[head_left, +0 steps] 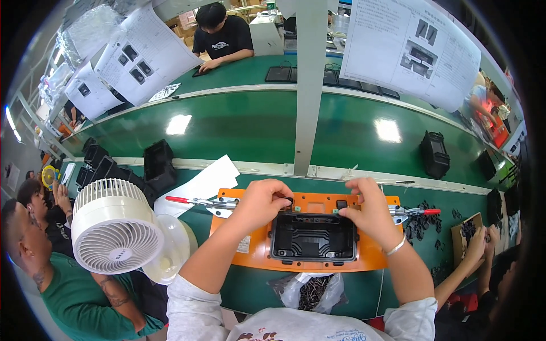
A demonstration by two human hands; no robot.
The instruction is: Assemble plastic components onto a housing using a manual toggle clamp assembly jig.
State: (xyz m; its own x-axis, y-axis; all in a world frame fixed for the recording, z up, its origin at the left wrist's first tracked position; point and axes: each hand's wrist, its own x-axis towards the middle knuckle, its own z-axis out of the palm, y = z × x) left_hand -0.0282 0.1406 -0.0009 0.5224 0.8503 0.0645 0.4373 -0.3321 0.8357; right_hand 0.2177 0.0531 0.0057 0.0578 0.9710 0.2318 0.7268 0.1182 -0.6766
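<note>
A black plastic case half (314, 237), its hollow side up, sits in an orange fixture plate (372, 258) in front of me. My left hand (263, 203) is at the case's far left corner, thumb and fingers pinched on a small black plastic part (288, 202). Its exact shape is partly hidden by the fingers. At the far right corner is my right hand (368, 213), its thumb and fingers apart. The thumb tip is beside another small black part (341, 204) on the plate. Red-handled toggle clamps (196, 201) flank the fixture, one on each side.
A white fan (116, 227) stands left, before stacked black cases (159, 167). Loose black parts (422, 221) lie right of the fixture. A plastic bag of screws (314, 291) rests near me. A metal post (310, 91) rises ahead beside the green conveyor (239, 125). Co-workers sit around.
</note>
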